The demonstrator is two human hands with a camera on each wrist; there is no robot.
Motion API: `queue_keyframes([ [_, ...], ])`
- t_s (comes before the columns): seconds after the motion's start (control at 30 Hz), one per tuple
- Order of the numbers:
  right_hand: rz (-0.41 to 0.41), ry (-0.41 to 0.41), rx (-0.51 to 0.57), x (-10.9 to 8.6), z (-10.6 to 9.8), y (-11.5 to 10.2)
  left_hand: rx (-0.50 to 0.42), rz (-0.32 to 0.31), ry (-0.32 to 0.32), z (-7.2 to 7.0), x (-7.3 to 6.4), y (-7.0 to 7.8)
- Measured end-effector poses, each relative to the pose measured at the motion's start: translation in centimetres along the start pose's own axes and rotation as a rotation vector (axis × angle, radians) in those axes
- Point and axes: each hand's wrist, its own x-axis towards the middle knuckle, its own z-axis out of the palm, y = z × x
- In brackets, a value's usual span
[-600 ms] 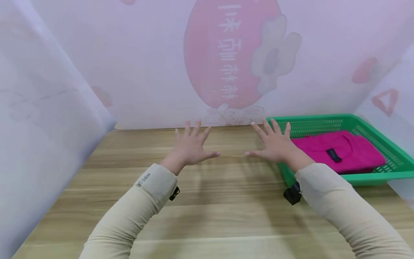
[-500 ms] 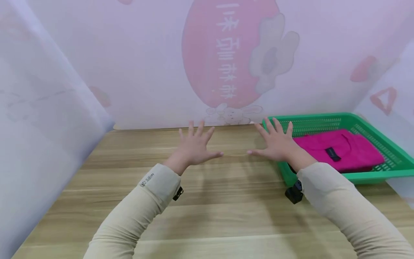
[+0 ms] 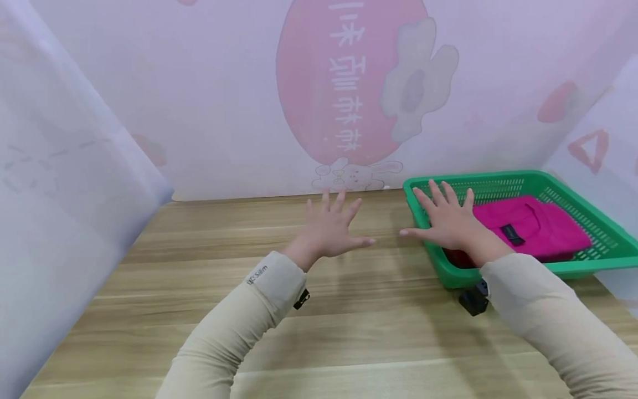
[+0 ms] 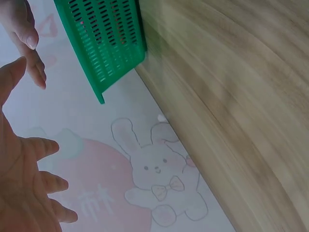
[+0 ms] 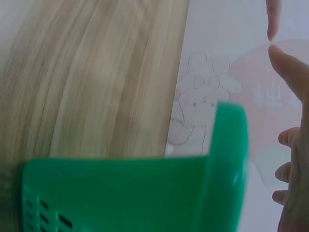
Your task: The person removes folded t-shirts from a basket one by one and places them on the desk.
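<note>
My left hand (image 3: 326,233) hovers over the middle of the wooden table, fingers spread and holding nothing. Its palm and spread fingers also show at the left of the left wrist view. The right hand (image 3: 451,224), fingers spread too, is over the left end of a green plastic basket (image 3: 588,269). In the basket lies a folded bright pink garment (image 3: 548,227) with a dark label near its collar; something dark red shows beneath it. The basket's end wall (image 5: 120,193) fills the lower part of the right wrist view, close below the right hand.
The wooden table (image 3: 199,288) runs back to a pale printed wall (image 3: 224,100) with a pink oval and rabbit drawings. White side panels (image 3: 60,194) close in the left and right. A small black device (image 3: 473,299) sits under the right wrist.
Both hands have moved to the right. The right hand has come from beside the basket's left edge to over it. The head view has shifted slightly.
</note>
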Motion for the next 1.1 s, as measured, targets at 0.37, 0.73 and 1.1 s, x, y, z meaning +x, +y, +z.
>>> queue_keyframes([
  [0.37,0.042,-0.002,0.038,-1.6,-0.9,2.3,-0.051,0.073,0.008,0.2,1.0,2.0],
  [0.73,0.080,-0.005,0.062,-3.4,-0.7,5.1,-0.117,0.112,-0.020,-0.1,2.0,4.6],
  [1.1,0.116,-0.003,0.112,-4.7,0.0,8.1,-0.118,0.156,-0.052,0.3,2.8,7.5],
])
